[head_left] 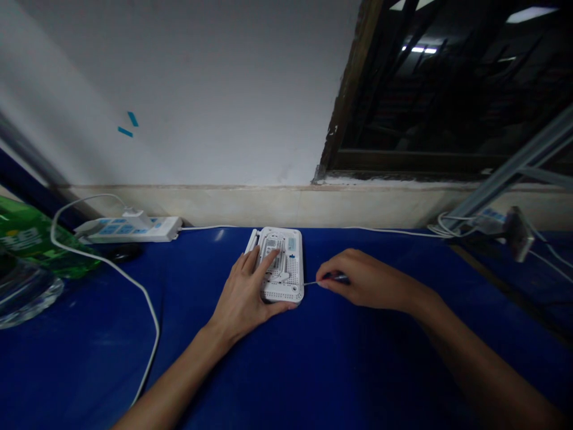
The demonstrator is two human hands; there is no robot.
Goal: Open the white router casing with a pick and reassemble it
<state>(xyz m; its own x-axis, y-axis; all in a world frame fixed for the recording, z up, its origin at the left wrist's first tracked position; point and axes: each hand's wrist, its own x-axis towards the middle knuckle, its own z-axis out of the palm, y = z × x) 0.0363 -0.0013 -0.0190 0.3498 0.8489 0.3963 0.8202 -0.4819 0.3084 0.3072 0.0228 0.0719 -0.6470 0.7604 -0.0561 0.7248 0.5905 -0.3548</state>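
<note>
A white router [294, 272] with a vented underside facing up lies on the blue table, an antenna [251, 240] along its left side. My left hand [244, 291] grips it, fingers spread over its left part and thumb along the near edge. Closed around a thin screwdriver [310, 283] with a dark handle, my right hand [353, 278] is just right of the router. The screwdriver's tip meets the router's right edge near the front corner; whether it sits in the seam I cannot tell. My fingers hide most of the handle.
A white power strip [168, 228] with a plugged-in charger and loose white cable [145, 292] lies at left, beside a green bottle [31, 239]. At right, a metal frame [505, 167] and a phone-like device [519, 236] stand near the wall. The wall bounds the table's back.
</note>
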